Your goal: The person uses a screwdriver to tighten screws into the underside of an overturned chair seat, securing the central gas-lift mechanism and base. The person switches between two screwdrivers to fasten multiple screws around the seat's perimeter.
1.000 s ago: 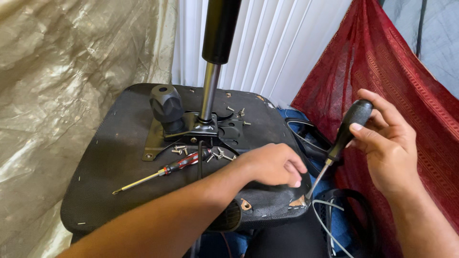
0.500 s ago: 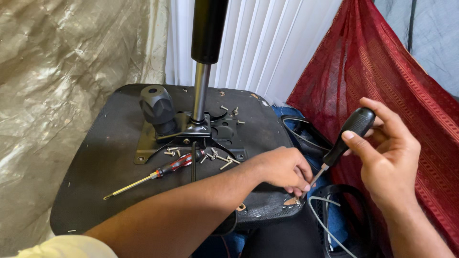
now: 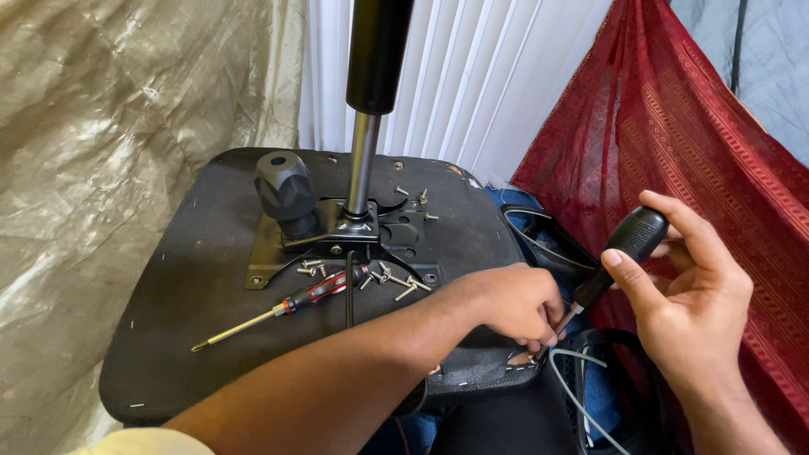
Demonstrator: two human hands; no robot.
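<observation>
Gripping black-handled screwdriver (image 3: 619,253) (right hand (image 3: 683,295)) — left hand (image 3: 514,303) steadies tip.

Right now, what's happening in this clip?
A person works on the underside of an upturned chair seat. The right hand grips a black-handled screwdriver, its tip at the seat's near edge, where the left hand steadies it. A second, red-handled screwdriver and loose screws lie beside the metal mounting plate.
</observation>
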